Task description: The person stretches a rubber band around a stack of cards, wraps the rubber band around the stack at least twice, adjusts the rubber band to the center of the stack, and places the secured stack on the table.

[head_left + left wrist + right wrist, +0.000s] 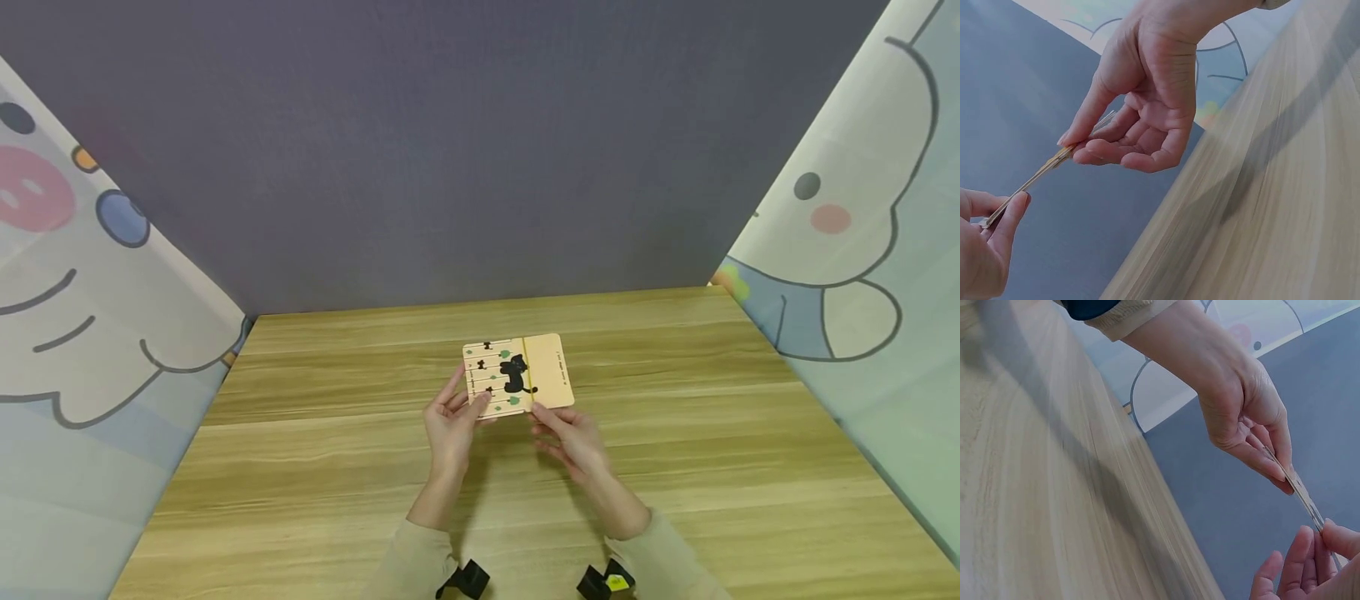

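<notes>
A thin cream notebook [553, 371] with a black cat print and a yellow elastic band [528, 363] across it is held up above the table. My left hand [450, 429] grips its left end, thumb on the printed face and fingers behind. At the lower edge, by the band, the thumb and a finger of my right hand [573, 442] pinch it. The left wrist view shows the notebook [1035, 177] edge-on, between my left hand [982, 256] and right hand [1147, 94]. Its edge [1302, 494] also appears in the right wrist view.
A wood-grain table [330, 475] lies beneath both hands, with a dark grey panel [480, 158] behind it. Cartoon-printed sheets [67, 292] flank the left and right sides. Black devices [472, 577] sit at the wrists.
</notes>
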Motion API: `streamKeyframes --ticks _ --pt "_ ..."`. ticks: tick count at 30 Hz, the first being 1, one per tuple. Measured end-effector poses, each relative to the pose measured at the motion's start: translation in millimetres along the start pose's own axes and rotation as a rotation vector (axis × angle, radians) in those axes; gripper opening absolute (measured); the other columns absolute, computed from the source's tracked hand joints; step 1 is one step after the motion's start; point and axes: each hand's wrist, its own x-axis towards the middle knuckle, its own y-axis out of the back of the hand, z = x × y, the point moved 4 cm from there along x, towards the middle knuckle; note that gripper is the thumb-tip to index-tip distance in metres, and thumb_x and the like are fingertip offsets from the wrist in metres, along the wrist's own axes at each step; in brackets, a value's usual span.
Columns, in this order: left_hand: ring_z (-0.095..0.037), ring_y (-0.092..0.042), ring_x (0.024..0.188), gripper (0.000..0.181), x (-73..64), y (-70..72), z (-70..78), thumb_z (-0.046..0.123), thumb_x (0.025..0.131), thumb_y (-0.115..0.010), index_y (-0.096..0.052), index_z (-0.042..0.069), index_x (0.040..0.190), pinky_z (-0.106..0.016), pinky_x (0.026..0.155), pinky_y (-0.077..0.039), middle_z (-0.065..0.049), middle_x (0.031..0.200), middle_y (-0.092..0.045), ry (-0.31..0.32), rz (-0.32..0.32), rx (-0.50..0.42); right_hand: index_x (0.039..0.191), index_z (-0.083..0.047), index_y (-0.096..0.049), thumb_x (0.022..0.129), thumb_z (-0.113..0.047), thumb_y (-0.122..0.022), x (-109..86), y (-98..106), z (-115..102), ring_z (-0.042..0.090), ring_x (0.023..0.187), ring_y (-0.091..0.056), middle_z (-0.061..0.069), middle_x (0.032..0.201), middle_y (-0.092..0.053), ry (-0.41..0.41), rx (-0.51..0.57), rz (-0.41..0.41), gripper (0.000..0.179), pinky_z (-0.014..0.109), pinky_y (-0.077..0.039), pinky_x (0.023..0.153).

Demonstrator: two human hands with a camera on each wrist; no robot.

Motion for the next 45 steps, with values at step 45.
streamKeyframes --ticks 45 --pt "-0.027 -0.065 0.076 0.057 -1.7 -1.8 -2.2 -0.012 0.073 -0.064 -0.049 0.004 0.125 -0.037 0.056 -0.058 -0.025 0.097 -0.061 0.003 -0.018 0.008 0.092 0.006 -0.062 0.081 -0.014 -0.065 -3.7 -6 3 0.015 0.071 -0.062 0.010 0.083 -0.066 -0.009 0.015 -0.035 0.023 0.040 -0.053 0.080"
